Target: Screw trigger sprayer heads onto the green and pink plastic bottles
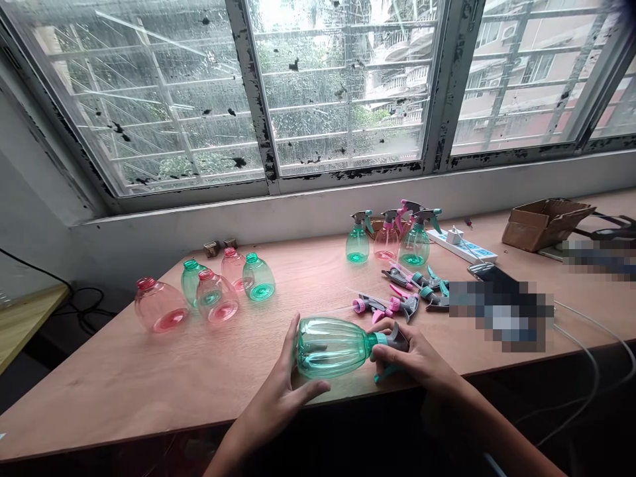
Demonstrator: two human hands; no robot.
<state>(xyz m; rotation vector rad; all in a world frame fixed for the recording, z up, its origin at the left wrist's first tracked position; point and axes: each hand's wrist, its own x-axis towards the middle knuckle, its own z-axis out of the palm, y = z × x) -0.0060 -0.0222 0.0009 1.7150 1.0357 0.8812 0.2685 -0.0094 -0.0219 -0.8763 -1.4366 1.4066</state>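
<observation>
A clear green spray bottle [332, 347] lies sideways between my hands, just above the table's front edge. Its base rests against my left hand [293, 384], whose fingers and thumb curl round that end. At the neck, my right hand [410, 354] grips the grey and teal spray head [396, 338], which sits on the bottle's mouth. Part of this head is hidden by my fingers. Just behind my right hand lie several loose spray heads in pink, grey and teal, among them a pink and grey one [371, 306].
Pink and green bottles without heads, including a pink one [159, 308], stand at left. Bottles with heads, one green [358, 245], stand near the window wall. A power strip [463, 247], an open cardboard box [544, 225] and a phone [511, 305] lie to the right, with white cables.
</observation>
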